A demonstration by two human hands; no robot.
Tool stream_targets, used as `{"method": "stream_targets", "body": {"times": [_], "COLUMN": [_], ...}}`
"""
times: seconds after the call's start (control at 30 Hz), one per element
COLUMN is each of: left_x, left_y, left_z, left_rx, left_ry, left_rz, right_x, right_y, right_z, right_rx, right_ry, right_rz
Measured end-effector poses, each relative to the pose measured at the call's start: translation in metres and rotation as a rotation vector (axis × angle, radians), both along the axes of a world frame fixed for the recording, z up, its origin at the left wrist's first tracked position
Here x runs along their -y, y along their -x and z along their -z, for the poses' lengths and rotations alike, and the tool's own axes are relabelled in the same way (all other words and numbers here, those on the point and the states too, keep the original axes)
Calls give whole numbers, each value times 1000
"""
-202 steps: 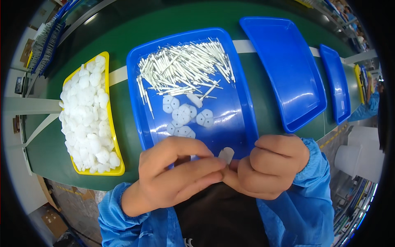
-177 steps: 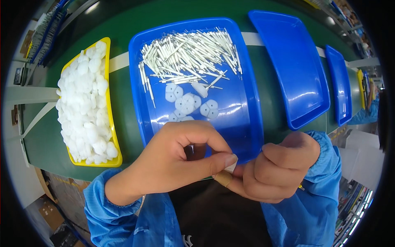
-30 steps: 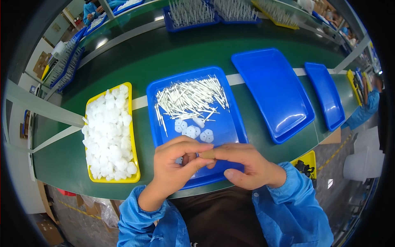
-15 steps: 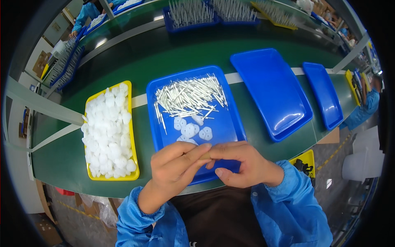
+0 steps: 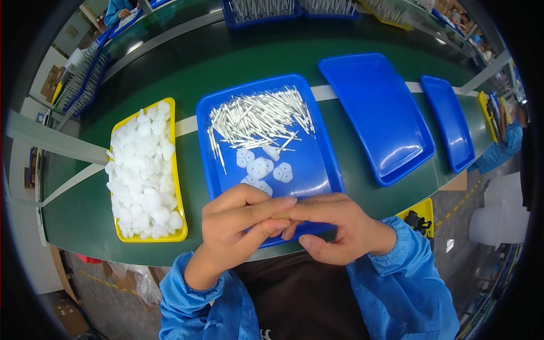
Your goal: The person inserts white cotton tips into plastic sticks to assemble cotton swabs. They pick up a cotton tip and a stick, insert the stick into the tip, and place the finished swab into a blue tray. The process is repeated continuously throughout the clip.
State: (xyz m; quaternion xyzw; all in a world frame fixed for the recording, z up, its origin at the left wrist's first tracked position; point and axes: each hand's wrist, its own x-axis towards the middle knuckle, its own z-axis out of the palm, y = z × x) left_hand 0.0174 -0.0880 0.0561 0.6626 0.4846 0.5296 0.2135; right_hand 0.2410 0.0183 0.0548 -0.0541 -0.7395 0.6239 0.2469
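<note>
My left hand point(image 5: 235, 218) and my right hand point(image 5: 338, 226) meet over the near edge of a blue tray point(image 5: 323, 164). Both are closed, fingertips pressed together; whatever they pinch is hidden by the fingers. A small tan patch shows where the fingertips join, its kind unclear. In the tray, beyond my hands, lie several white rounded plastic pieces with small holes point(image 5: 260, 168). Farther back in it is a heap of thin white sticks point(image 5: 258, 116), some with grey tips.
At left a yellow tray point(image 5: 180, 198) is heaped with white plastic pieces point(image 5: 144, 170). Two blue trays point(image 5: 377, 119) point(image 5: 449, 122) stand at right. Trays of upright rods point(image 5: 263, 11) line the back. A yellow bin point(image 5: 426, 212) with black parts sits below right. Other people work nearby.
The view has shifted slightly, so the trays appear a little higher in the picture. My hands stay pressed together, with the left fingers slightly changed in pose.
</note>
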Motion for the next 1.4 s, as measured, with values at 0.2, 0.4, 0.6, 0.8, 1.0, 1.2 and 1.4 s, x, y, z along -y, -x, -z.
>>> {"method": "stream_targets", "body": {"times": [0.2,0.4,0.6,0.8,1.0,1.2,1.4], "left_x": [-2,-3,-3,1,-15,-8,1], "left_y": [-2,-2,0,5,15,10,8], "left_z": [1,11,22,10,2,1,1], "left_rx": [-59,-112,-239,266,-123,-182,-145], "left_ry": [-21,-46,-71,369,384,559,553], "left_rz": [-22,-54,-75,12,200,346,336], "right_x": [-2,-6,-15,-18,-29,-29,-32], "right_y": [4,7,6,6,6,7,10], "right_z": [5,11,13,7,16,14,9], "right_rx": [14,59,100,82,111,70,109], "right_ry": [-55,-6,19,64,-348,-501,-460], "right_rz": [41,13,-35,-37,28,17,-82]}}
